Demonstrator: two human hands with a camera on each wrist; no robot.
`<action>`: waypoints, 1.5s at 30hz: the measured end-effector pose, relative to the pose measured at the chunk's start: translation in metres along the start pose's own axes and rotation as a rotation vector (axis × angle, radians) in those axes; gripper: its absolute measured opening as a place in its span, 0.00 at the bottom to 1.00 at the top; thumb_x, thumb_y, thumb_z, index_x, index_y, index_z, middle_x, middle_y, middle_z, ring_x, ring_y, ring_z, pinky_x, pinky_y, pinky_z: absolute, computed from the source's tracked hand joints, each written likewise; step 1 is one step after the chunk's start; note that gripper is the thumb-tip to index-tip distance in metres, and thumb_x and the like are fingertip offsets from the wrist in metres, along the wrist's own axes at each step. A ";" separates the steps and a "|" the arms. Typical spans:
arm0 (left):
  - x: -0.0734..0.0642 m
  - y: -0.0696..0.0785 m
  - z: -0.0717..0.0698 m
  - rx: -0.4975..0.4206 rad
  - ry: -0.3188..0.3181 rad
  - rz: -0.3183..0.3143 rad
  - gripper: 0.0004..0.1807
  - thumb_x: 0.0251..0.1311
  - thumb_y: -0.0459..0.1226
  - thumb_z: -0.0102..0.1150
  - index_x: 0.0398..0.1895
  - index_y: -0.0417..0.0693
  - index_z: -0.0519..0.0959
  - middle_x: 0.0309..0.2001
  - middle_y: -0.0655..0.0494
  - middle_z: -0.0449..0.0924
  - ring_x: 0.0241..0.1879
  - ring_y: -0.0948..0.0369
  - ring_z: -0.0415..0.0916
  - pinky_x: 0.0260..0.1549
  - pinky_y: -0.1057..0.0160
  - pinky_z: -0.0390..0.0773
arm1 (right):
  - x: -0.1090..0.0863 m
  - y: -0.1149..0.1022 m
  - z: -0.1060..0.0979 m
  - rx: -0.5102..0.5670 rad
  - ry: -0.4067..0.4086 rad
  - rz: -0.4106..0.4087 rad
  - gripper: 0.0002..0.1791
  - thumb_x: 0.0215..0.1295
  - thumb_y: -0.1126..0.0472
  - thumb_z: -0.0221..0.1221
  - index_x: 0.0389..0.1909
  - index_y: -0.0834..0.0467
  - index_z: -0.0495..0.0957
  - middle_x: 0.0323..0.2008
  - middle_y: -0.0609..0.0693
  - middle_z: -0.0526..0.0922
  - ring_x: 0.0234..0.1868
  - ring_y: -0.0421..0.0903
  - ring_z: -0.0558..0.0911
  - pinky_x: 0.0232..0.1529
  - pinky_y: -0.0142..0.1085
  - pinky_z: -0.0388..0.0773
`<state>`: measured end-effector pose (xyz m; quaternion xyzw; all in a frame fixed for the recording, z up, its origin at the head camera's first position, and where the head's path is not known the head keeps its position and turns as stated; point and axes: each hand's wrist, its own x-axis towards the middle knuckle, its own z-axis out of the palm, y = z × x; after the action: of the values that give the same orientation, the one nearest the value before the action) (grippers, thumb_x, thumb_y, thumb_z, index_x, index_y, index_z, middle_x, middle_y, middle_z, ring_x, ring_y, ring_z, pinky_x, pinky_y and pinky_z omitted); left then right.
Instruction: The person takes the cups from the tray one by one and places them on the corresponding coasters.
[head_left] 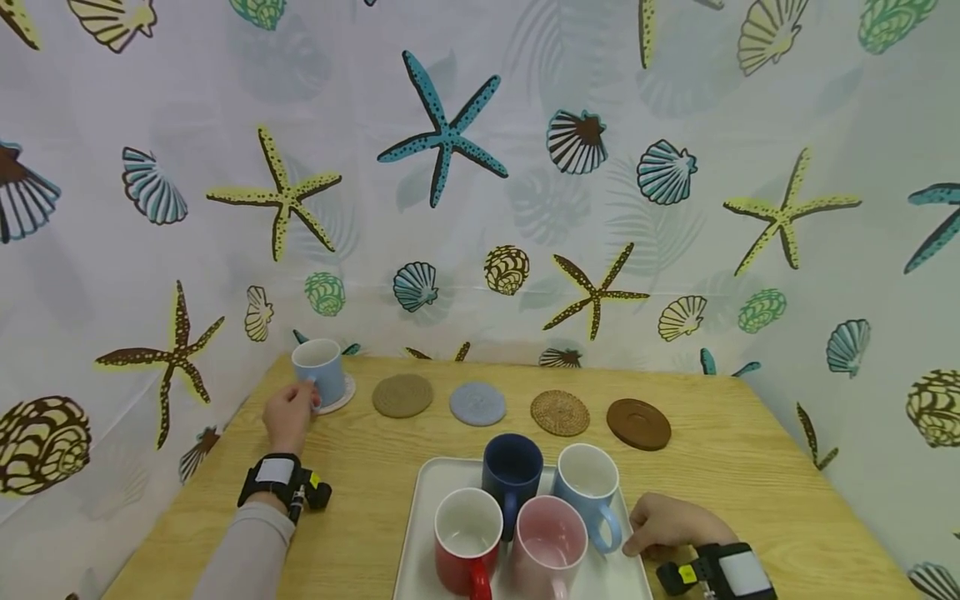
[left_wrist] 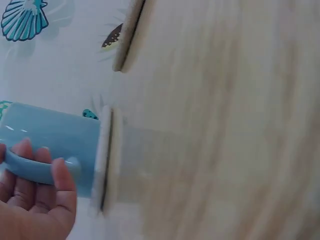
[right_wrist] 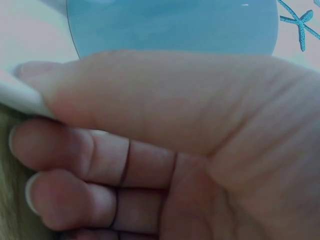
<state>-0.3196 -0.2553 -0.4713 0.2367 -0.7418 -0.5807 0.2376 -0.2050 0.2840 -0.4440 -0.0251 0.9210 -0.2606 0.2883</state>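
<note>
At the far left of the table, my left hand [head_left: 288,415] holds a light blue mug [head_left: 321,372] by its handle [left_wrist: 32,169], fingers hooked through it. The mug stands upright on a white round coaster [head_left: 345,397]. On the right, my right hand [head_left: 675,523] pinches the rim of a white tray [head_left: 422,508] between thumb and fingers, as the right wrist view shows. The tray carries a dark blue mug [head_left: 512,467], a second light blue mug [head_left: 587,479], a red mug [head_left: 467,546] with a white inside and a pink mug [head_left: 551,537].
Along the back of the wooden table [head_left: 360,483] runs a row of coasters: an olive-tan one [head_left: 402,395], a grey-blue one [head_left: 477,403], a woven one [head_left: 560,412] and a brown one [head_left: 638,423]. A curtain [head_left: 480,225] with shells and starfish hangs behind and at both sides.
</note>
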 end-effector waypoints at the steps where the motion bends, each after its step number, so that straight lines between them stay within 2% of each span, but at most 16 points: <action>1: -0.001 0.001 -0.001 0.005 -0.024 -0.009 0.24 0.61 0.53 0.50 0.36 0.40 0.81 0.27 0.59 0.79 0.28 0.62 0.76 0.29 0.67 0.80 | 0.000 0.000 0.000 -0.004 0.002 0.001 0.10 0.46 0.56 0.67 0.22 0.59 0.80 0.15 0.46 0.71 0.19 0.42 0.67 0.23 0.31 0.62; 5: -0.005 0.008 -0.008 0.107 -0.138 -0.012 0.25 0.64 0.51 0.45 0.44 0.38 0.78 0.39 0.48 0.79 0.36 0.55 0.77 0.34 0.61 0.78 | -0.002 0.000 0.000 -0.021 0.006 0.001 0.10 0.46 0.55 0.67 0.22 0.58 0.80 0.15 0.46 0.72 0.18 0.41 0.67 0.22 0.31 0.62; 8: -0.014 0.017 -0.019 0.200 -0.215 0.028 0.27 0.66 0.49 0.41 0.55 0.36 0.72 0.53 0.38 0.75 0.50 0.46 0.73 0.46 0.51 0.75 | -0.002 -0.001 -0.001 -0.028 0.004 -0.001 0.11 0.47 0.55 0.67 0.21 0.58 0.80 0.15 0.46 0.72 0.19 0.42 0.67 0.22 0.31 0.61; 10: -0.023 0.024 -0.027 0.219 -0.255 0.049 0.30 0.66 0.50 0.40 0.61 0.36 0.67 0.61 0.35 0.69 0.59 0.42 0.67 0.55 0.44 0.71 | -0.003 -0.002 -0.001 -0.036 0.005 -0.007 0.11 0.47 0.54 0.67 0.21 0.58 0.80 0.15 0.46 0.72 0.19 0.42 0.67 0.23 0.31 0.61; 12: -0.035 0.032 -0.036 0.230 -0.288 0.085 0.31 0.67 0.49 0.40 0.65 0.36 0.63 0.65 0.34 0.65 0.65 0.40 0.62 0.60 0.41 0.66 | -0.003 -0.003 -0.001 -0.039 0.003 -0.010 0.12 0.46 0.54 0.67 0.22 0.58 0.80 0.15 0.47 0.72 0.19 0.42 0.68 0.23 0.32 0.61; 15: -0.056 0.043 -0.049 0.208 -0.402 0.131 0.32 0.66 0.53 0.41 0.65 0.39 0.64 0.65 0.36 0.66 0.64 0.42 0.64 0.59 0.44 0.69 | -0.003 -0.003 0.000 -0.035 0.002 -0.007 0.12 0.46 0.53 0.68 0.22 0.58 0.80 0.15 0.47 0.72 0.19 0.42 0.68 0.23 0.32 0.62; 17: -0.070 0.052 -0.056 0.182 -0.525 0.169 0.32 0.65 0.55 0.42 0.63 0.40 0.67 0.63 0.37 0.69 0.61 0.45 0.68 0.58 0.47 0.72 | -0.002 -0.003 0.000 -0.031 0.000 -0.003 0.12 0.46 0.54 0.68 0.21 0.58 0.79 0.15 0.47 0.73 0.19 0.42 0.68 0.23 0.32 0.62; 22: -0.104 0.072 -0.066 0.153 -0.961 0.249 0.30 0.64 0.55 0.44 0.57 0.42 0.73 0.57 0.41 0.77 0.58 0.49 0.74 0.59 0.48 0.73 | -0.001 -0.002 0.000 -0.030 -0.001 -0.017 0.12 0.46 0.54 0.67 0.20 0.59 0.78 0.15 0.47 0.73 0.18 0.42 0.68 0.23 0.31 0.62; 27: -0.140 0.079 -0.059 0.174 -1.389 0.323 0.20 0.67 0.48 0.44 0.54 0.53 0.78 0.56 0.48 0.80 0.58 0.55 0.75 0.60 0.48 0.72 | -0.001 -0.002 0.001 -0.032 0.000 -0.008 0.12 0.46 0.54 0.68 0.20 0.58 0.79 0.15 0.47 0.73 0.18 0.42 0.68 0.22 0.31 0.62; 30: -0.162 0.075 -0.048 0.137 -1.613 0.292 0.19 0.67 0.44 0.45 0.56 0.52 0.77 0.58 0.47 0.79 0.58 0.59 0.75 0.59 0.55 0.73 | -0.002 -0.002 0.001 -0.035 0.000 -0.007 0.12 0.46 0.54 0.68 0.20 0.58 0.79 0.15 0.47 0.73 0.18 0.42 0.68 0.22 0.31 0.62; 33: -0.180 0.068 -0.037 0.099 -1.794 0.196 0.21 0.67 0.42 0.45 0.60 0.49 0.74 0.62 0.45 0.75 0.62 0.59 0.72 0.61 0.61 0.71 | -0.002 -0.002 0.000 -0.031 -0.007 -0.021 0.12 0.46 0.54 0.68 0.20 0.58 0.79 0.14 0.46 0.72 0.18 0.42 0.67 0.22 0.31 0.61; 36: -0.193 0.062 -0.027 0.081 -1.888 0.139 0.23 0.67 0.41 0.46 0.64 0.49 0.70 0.65 0.44 0.72 0.65 0.56 0.70 0.62 0.64 0.69 | -0.001 -0.002 0.000 -0.026 -0.013 -0.038 0.12 0.46 0.54 0.68 0.20 0.59 0.78 0.14 0.46 0.71 0.17 0.42 0.67 0.21 0.31 0.60; 39: -0.202 0.058 -0.017 0.085 -1.927 0.161 0.23 0.66 0.42 0.47 0.64 0.50 0.70 0.64 0.45 0.72 0.64 0.55 0.69 0.62 0.64 0.68 | -0.001 -0.001 0.000 -0.027 -0.006 -0.035 0.12 0.46 0.54 0.68 0.19 0.59 0.78 0.14 0.47 0.71 0.17 0.42 0.66 0.21 0.31 0.60; 42: -0.209 0.054 -0.009 0.096 -1.962 0.189 0.23 0.66 0.43 0.47 0.62 0.48 0.70 0.62 0.46 0.73 0.61 0.59 0.69 0.62 0.64 0.67 | -0.001 -0.001 0.001 -0.029 0.004 -0.021 0.12 0.46 0.55 0.68 0.20 0.59 0.78 0.14 0.47 0.71 0.18 0.42 0.67 0.21 0.31 0.61; 45: -0.213 0.052 -0.006 0.101 -1.975 0.173 0.24 0.65 0.43 0.48 0.63 0.46 0.69 0.62 0.44 0.71 0.59 0.61 0.69 0.61 0.64 0.68 | -0.001 -0.001 0.002 -0.026 0.010 -0.009 0.12 0.46 0.55 0.68 0.20 0.59 0.78 0.14 0.47 0.71 0.18 0.42 0.67 0.21 0.31 0.61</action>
<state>-0.1546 -0.1154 -0.4362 -0.3984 -0.6456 -0.4656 -0.4558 -0.2033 0.2827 -0.4442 -0.0319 0.9256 -0.2502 0.2823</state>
